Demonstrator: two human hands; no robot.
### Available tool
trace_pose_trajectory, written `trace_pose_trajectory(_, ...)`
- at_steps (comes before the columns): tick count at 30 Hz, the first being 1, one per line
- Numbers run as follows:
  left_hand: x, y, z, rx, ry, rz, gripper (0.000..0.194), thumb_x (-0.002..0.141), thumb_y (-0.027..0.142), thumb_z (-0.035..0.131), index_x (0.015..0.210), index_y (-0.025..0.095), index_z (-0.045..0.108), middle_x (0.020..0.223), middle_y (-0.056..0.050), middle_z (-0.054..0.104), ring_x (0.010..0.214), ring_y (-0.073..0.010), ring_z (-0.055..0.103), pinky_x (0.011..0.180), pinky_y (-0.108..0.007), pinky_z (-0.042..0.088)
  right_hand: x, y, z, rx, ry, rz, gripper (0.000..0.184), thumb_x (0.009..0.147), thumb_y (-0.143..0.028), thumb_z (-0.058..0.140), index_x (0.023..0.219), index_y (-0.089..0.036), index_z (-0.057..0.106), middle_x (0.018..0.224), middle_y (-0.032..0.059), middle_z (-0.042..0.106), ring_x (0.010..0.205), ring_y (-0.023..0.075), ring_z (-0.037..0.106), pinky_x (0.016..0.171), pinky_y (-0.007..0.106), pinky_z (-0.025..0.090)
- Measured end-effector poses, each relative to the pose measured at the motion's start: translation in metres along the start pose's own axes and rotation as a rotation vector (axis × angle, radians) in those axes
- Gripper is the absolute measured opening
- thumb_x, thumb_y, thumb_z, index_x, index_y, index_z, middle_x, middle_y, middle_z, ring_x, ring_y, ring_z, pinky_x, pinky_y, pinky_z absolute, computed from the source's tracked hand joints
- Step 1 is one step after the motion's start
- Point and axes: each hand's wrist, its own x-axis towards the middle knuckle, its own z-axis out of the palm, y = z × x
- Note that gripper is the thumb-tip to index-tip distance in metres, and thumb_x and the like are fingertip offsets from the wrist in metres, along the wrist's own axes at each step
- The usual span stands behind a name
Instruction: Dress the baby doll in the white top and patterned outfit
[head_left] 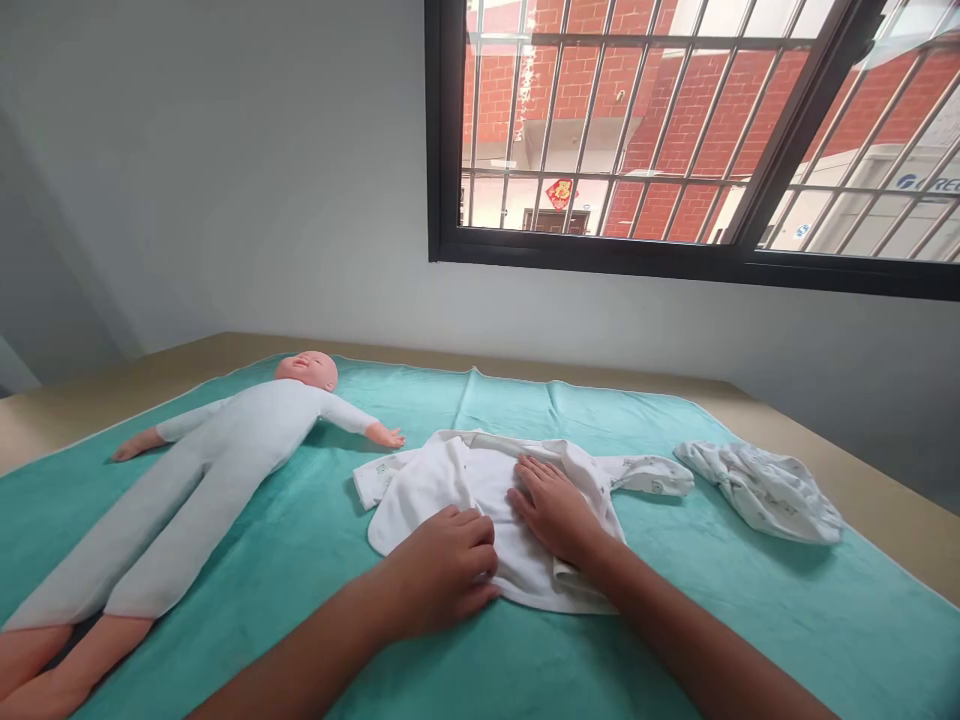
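A white baby shirt (510,570) with small prints on its sleeves lies spread on a turquoise cloth, its front laid partly open. My left hand (442,565) is at the near left edge of the shirt. Its fingers are curled in against the fabric, and their tips are partly hidden. My right hand (555,510) rests flat on the middle of the shirt with fingers stretched out. Both sleeves reach out sideways; the right one looks bunched.
A baby doll (247,430) in a white bodysuit lies on its back at the left. Crumpled white printed clothing (765,490) sits at the right. The turquoise cloth (750,620) covers most of the tabletop (915,530). Behind it are a wall and a barred window (600,245).
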Motion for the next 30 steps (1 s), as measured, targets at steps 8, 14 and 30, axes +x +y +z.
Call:
trace_pose_trajectory(8, -0.001, 0.008, -0.001, -0.223, 0.081, -0.096, 0.012, 0.078, 0.016, 0.055, 0.073, 0.020, 0.045, 0.070, 0.003, 0.053, 0.066, -0.0119, 0.046, 0.064, -0.026, 0.034, 0.005, 0.009, -0.011, 0.029, 0.088, 0.074, 0.034, 0.099, -0.035, 0.036, 0.113, -0.020, 0.063, 0.127, 0.0103, 0.063, 0.125, 0.0246, 0.051, 0.105, 0.038, 0.037)
trace_pose_trajectory(14, -0.002, 0.011, -0.008, -0.366, -0.031, -0.100, 0.015, 0.078, 0.017, 0.055, 0.068, 0.019, 0.045, 0.064, 0.005, 0.049, 0.060, -0.0092, 0.042, 0.058, -0.023, 0.031, 0.000, 0.021, -0.014, -0.030, -0.023, 0.134, 0.045, 0.096, -0.042, 0.042, 0.131, -0.016, 0.053, 0.149, 0.0153, 0.041, 0.138, 0.0322, 0.036, 0.109, 0.048, 0.031)
trace_pose_trajectory(30, 0.000, 0.008, 0.002, -0.471, 0.145, -0.109, 0.031, 0.093, 0.032, 0.052, 0.121, 0.023, 0.061, 0.131, -0.006, 0.060, 0.127, -0.0213, 0.049, 0.108, -0.038, 0.039, -0.126, 0.034, -0.057, -0.021, 0.059, -0.318, 0.037, 0.092, -0.028, 0.054, 0.126, -0.041, 0.057, 0.112, 0.0054, 0.069, 0.098, 0.0213, 0.065, 0.083, 0.036, 0.053)
